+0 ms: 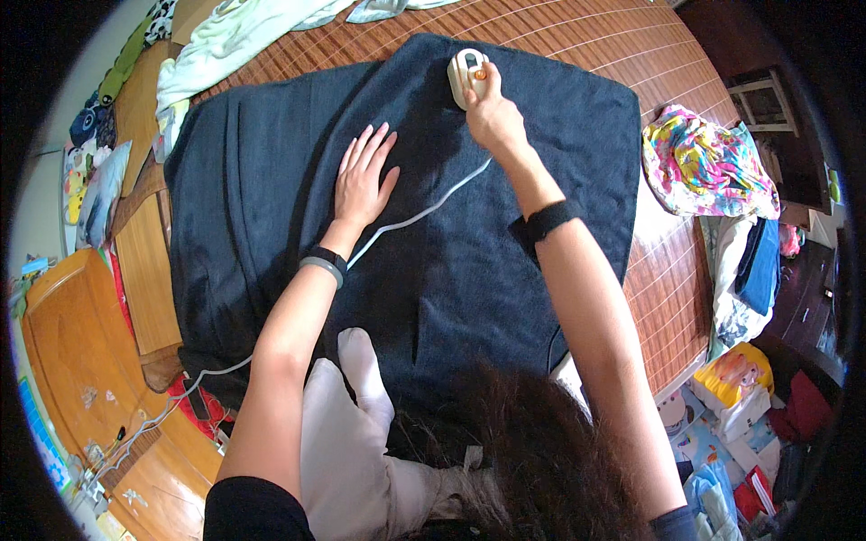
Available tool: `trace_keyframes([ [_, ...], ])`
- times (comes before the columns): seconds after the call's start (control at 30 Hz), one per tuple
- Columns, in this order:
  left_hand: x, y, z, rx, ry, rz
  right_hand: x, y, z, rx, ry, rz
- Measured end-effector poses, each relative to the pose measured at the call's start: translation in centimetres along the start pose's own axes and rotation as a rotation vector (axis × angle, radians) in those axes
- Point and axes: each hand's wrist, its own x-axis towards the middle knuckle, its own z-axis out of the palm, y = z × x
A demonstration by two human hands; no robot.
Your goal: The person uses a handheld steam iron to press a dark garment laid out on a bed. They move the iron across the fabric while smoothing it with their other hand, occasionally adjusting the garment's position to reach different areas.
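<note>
My right hand (494, 113) is wrapped round a small cream corded appliance (463, 86) with a dark top window and an orange button; its exact kind does not show. It rests near the far edge of a dark navy cloth or blanket (469, 261). My left hand (365, 176) lies flat on the same cloth, fingers stretched out, left of the appliance. A pale grey cord (424, 213) crosses the cloth from below my right wrist, passes under my left forearm and comes out on the left. The underside of the appliance is hidden.
The cloth covers part of a brown slatted mat (672, 270). Pale green fabric (230, 50) lies at the far left, a colourful bundled cloth (699, 162) on the right. A wooden headboard (77, 334) stands left. My socked foot (361, 356) rests on the cloth's near part.
</note>
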Motion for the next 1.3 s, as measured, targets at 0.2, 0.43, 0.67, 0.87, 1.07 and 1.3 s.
trace_keyframes([
  [0.2,1.0,1.3,-0.8,0.077,-0.039,0.01,2.7,0.2,-2.8,0.256,-0.009,0.047],
  [0.43,2.8,6.6,0.2,-0.082,-0.064,0.137,-10.1,3.8,-7.8,0.673,0.143,0.078],
  [0.67,5.8,7.7,3.5,-0.022,-0.098,0.127,-19.0,7.9,-9.1,0.679,0.046,0.301],
  [0.87,7.1,7.7,4.5,0.114,-0.157,0.11,-20.7,9.4,-8.3,0.647,-0.013,0.263],
  [1.07,10.4,6.7,6.3,0.156,-0.078,0.135,-19.7,9.4,-7.7,0.668,-0.077,0.259],
  [1.3,10.8,6.2,7.2,0.045,-0.058,0.122,-18.2,11.3,-9.2,0.406,-0.123,0.132],
])
